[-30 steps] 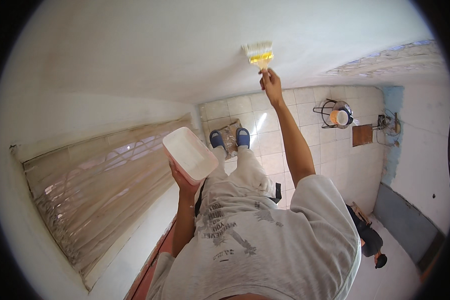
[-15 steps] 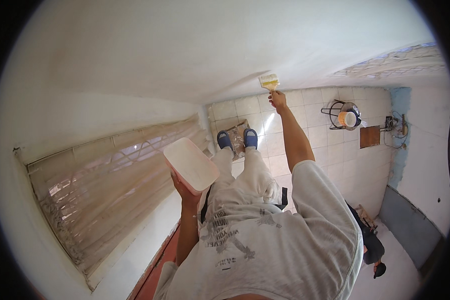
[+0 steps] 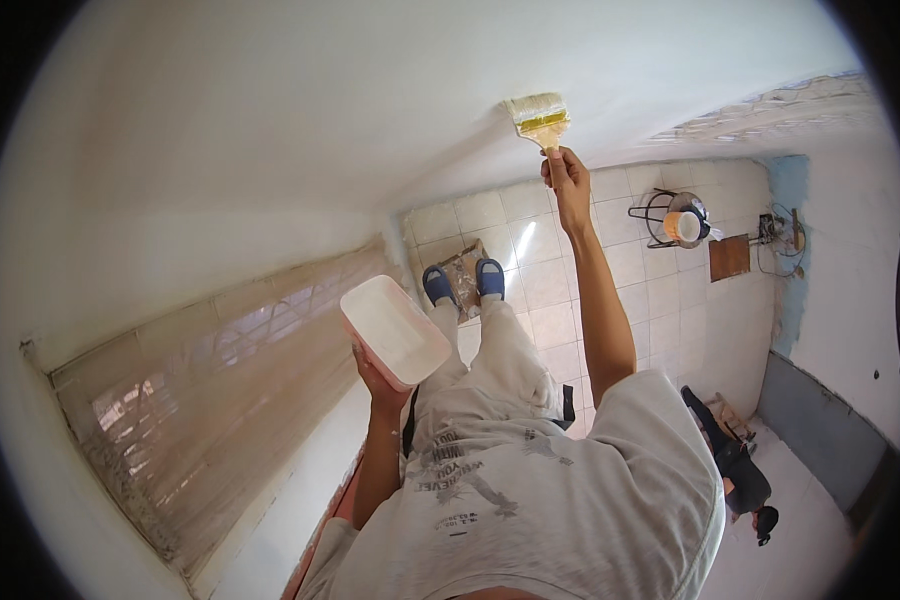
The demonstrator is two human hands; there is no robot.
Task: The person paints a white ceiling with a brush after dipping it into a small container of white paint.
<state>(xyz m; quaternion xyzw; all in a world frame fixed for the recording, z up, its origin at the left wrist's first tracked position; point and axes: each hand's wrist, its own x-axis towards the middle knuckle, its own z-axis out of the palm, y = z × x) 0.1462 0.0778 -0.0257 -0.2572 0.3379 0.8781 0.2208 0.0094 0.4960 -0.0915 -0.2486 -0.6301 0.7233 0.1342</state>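
Observation:
My right hand [image 3: 568, 188] grips the wooden handle of a wide paintbrush [image 3: 540, 118] with pale bristles and a yellow band, raised against the white wall [image 3: 350, 100]. My left hand [image 3: 376, 378] holds a pale pink rectangular plastic container [image 3: 395, 328] with white inside, level with my waist. Below, my feet in blue slides [image 3: 489, 278] rest on a paint-spattered brown board [image 3: 462, 262].
A curtained window [image 3: 210, 390] runs along my left. On the tiled floor [image 3: 535, 280] at right stand a black stool [image 3: 650, 215] with a cup [image 3: 682, 225], a brown square [image 3: 730, 257] and cables. Another person [image 3: 745, 480] in dark clothes is at lower right, near a grey panel [image 3: 820, 405].
The brush in my right hand dropped along the wall, then moved back up and slightly right of its first spot. The container shifted slightly down and right.

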